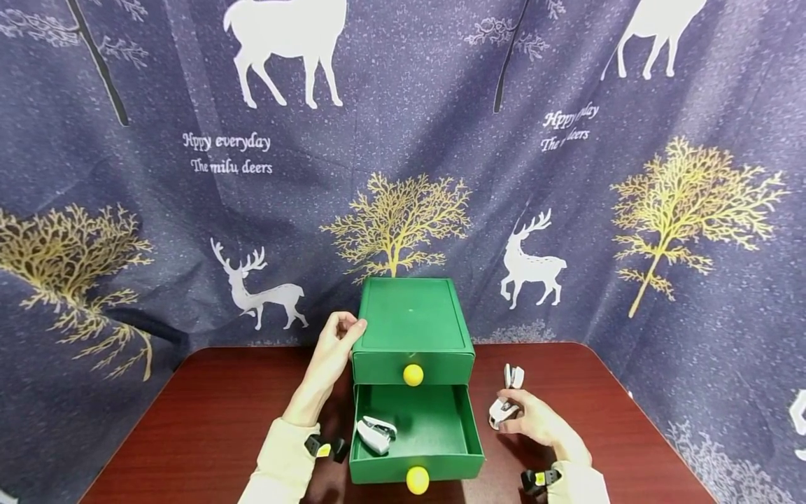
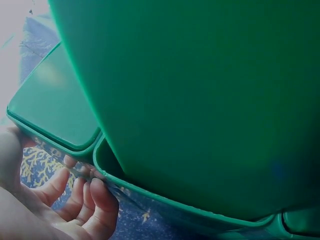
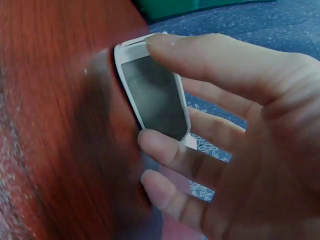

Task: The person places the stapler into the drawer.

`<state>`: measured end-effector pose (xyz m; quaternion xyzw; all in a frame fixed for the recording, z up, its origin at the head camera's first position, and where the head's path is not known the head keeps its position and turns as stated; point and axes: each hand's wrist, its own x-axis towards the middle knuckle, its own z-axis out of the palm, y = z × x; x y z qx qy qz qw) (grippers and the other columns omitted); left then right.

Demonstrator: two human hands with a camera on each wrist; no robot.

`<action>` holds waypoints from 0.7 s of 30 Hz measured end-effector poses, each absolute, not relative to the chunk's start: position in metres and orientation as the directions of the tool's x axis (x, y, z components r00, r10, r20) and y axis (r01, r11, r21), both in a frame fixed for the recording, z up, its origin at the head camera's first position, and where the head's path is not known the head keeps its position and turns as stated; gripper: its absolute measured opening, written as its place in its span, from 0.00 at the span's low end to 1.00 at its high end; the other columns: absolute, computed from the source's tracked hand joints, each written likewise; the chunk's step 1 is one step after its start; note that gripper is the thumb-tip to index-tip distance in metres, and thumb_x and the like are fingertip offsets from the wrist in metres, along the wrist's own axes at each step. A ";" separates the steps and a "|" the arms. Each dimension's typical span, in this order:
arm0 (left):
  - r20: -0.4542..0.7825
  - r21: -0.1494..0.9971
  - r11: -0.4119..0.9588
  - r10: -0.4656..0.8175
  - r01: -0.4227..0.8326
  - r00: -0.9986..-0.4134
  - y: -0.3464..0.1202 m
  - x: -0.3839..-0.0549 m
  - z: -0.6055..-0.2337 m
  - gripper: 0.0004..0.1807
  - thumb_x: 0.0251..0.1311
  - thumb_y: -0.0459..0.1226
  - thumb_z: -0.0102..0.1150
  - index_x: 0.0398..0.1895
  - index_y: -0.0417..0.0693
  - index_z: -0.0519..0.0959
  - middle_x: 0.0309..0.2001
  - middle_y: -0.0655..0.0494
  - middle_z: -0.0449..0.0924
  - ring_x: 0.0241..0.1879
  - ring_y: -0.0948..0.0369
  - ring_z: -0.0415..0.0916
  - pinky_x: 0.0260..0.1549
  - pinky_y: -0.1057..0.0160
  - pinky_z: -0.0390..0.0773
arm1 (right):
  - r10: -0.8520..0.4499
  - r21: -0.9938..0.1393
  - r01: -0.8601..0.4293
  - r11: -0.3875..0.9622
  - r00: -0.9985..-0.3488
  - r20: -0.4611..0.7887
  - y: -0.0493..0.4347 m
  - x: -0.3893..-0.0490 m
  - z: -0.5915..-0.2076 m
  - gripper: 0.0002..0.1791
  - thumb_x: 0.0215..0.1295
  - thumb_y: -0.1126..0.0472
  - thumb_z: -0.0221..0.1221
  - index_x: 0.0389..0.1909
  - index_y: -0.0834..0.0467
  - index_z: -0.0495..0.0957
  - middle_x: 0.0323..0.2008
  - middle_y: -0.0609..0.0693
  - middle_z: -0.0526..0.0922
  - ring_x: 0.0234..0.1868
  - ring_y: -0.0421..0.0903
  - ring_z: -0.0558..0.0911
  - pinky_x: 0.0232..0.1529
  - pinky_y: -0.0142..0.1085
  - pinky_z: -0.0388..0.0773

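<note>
A green two-drawer cabinet (image 1: 411, 315) with yellow round knobs stands mid-table, its lower drawer (image 1: 441, 420) pulled out. Inside that drawer, at the left, lies a small white stapler (image 1: 375, 435). My left hand (image 1: 332, 350) rests against the cabinet's left side, its fingers loosely bent along the wall in the left wrist view. To the right of the drawer, my right hand (image 1: 535, 418) holds a second white stapler (image 3: 155, 97) close over the table. Its thumb is at one end and fingertips are at the other, with the grey underside facing the wrist camera.
Behind the right hand, another white stapler (image 1: 513, 376) sits on the dark red wooden table (image 1: 208, 420). The upper drawer (image 1: 384, 367) is closed. A dark blue patterned cloth (image 1: 403, 140) hangs close behind the table.
</note>
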<state>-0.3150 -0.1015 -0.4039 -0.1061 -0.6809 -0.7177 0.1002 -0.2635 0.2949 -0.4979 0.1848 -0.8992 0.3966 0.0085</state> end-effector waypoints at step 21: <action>0.281 0.959 -0.026 0.018 0.280 -0.960 -0.101 -0.297 -0.384 0.10 0.68 0.33 0.57 0.45 0.38 0.69 0.35 0.53 0.65 0.30 0.60 0.63 0.24 0.66 0.66 | -0.093 -0.607 -0.171 0.776 -0.983 0.158 0.293 -0.265 -0.504 0.22 0.37 0.60 0.76 0.27 0.56 0.71 0.19 0.44 0.73 0.24 0.42 0.70 0.28 0.37 0.67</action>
